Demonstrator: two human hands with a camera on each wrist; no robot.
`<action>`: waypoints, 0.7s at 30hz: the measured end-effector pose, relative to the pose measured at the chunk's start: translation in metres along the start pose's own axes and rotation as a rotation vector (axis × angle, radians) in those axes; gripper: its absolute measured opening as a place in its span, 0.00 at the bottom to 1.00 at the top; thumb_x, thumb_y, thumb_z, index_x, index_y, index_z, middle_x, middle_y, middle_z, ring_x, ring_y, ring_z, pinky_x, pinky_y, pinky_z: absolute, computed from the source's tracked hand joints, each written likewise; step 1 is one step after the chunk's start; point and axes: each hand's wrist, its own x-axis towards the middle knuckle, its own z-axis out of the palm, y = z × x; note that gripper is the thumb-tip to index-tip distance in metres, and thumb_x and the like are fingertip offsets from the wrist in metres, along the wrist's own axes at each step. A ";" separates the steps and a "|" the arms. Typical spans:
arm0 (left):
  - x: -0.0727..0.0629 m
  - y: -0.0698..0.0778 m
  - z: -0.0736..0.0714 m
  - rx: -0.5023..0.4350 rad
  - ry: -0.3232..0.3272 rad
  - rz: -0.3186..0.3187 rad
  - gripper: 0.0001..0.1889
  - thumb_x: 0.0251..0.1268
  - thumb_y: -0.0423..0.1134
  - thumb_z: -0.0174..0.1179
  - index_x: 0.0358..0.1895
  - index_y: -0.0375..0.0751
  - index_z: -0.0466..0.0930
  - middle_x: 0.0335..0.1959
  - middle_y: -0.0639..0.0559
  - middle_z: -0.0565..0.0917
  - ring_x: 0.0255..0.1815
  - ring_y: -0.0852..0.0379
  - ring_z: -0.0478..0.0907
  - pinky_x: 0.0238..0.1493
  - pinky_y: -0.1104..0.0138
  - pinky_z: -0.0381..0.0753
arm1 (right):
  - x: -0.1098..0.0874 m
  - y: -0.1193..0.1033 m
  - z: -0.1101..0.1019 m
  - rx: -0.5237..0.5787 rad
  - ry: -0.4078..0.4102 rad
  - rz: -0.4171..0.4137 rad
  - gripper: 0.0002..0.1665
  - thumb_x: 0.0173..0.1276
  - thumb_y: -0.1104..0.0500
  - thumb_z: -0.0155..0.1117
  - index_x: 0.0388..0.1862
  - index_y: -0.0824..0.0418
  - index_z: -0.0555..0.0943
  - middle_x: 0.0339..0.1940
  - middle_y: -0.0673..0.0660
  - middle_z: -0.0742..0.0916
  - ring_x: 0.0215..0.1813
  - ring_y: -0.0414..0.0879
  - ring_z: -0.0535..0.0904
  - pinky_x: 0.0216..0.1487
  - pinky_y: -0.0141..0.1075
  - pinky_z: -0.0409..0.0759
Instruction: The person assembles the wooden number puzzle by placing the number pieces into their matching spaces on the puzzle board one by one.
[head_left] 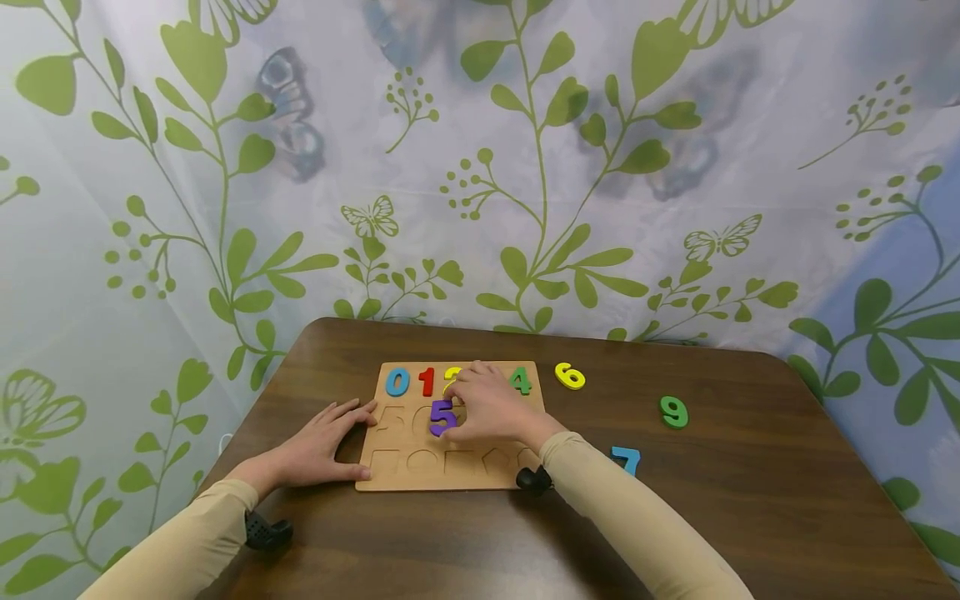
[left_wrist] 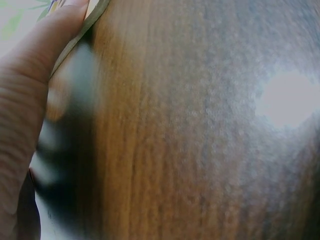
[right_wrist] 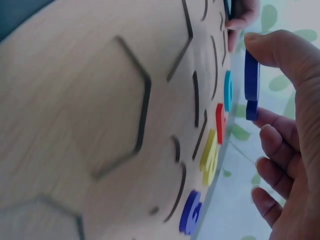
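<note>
A purple 5 [head_left: 443, 416], reading upright, is pinched by the right hand [head_left: 491, 406] above the flat tan board [head_left: 442, 478], lower centre in the head view. The left hand [head_left: 318, 446] apparently touches the board's left edge.

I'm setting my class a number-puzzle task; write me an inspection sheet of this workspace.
Surface: dark brown wood-grain table with rounded corners.
Job's things: tan rectangular wooden puzzle board; blue zero, red one, yellow two and green four in its top row; loose yellow six, blue seven and green nine on the table to its right.
Clutter: nothing seen.
Hands: right hand pinches a purple five above the board; left hand rests on the board's left edge.
Cables: nothing clearly seen.
Surroundings: white fabric backdrop printed with green leaves and butterflies behind the table.
</note>
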 end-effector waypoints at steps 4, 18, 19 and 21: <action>0.000 0.000 0.000 -0.001 0.001 -0.002 0.42 0.55 0.74 0.66 0.67 0.52 0.71 0.81 0.47 0.60 0.81 0.35 0.52 0.76 0.37 0.45 | 0.008 -0.009 0.003 -0.017 -0.023 0.000 0.33 0.54 0.27 0.72 0.50 0.47 0.85 0.44 0.45 0.84 0.53 0.44 0.69 0.63 0.47 0.67; 0.000 0.000 -0.001 -0.013 -0.011 -0.008 0.41 0.55 0.74 0.65 0.64 0.51 0.71 0.81 0.47 0.60 0.81 0.35 0.51 0.76 0.36 0.44 | 0.032 -0.030 0.021 0.012 -0.040 0.017 0.34 0.54 0.27 0.72 0.50 0.47 0.84 0.45 0.43 0.83 0.53 0.44 0.70 0.67 0.52 0.66; 0.000 0.000 -0.001 -0.012 -0.010 -0.005 0.41 0.55 0.74 0.65 0.64 0.51 0.71 0.81 0.47 0.60 0.81 0.35 0.51 0.76 0.36 0.44 | 0.034 -0.032 0.022 0.014 -0.043 0.019 0.34 0.54 0.26 0.71 0.50 0.46 0.84 0.44 0.43 0.83 0.53 0.44 0.70 0.66 0.51 0.67; 0.000 0.000 -0.001 -0.012 -0.009 -0.001 0.40 0.55 0.74 0.65 0.63 0.52 0.71 0.81 0.47 0.61 0.81 0.35 0.51 0.76 0.36 0.45 | 0.038 -0.034 0.026 0.017 -0.044 0.025 0.34 0.54 0.26 0.71 0.50 0.46 0.84 0.44 0.43 0.82 0.54 0.44 0.69 0.64 0.49 0.69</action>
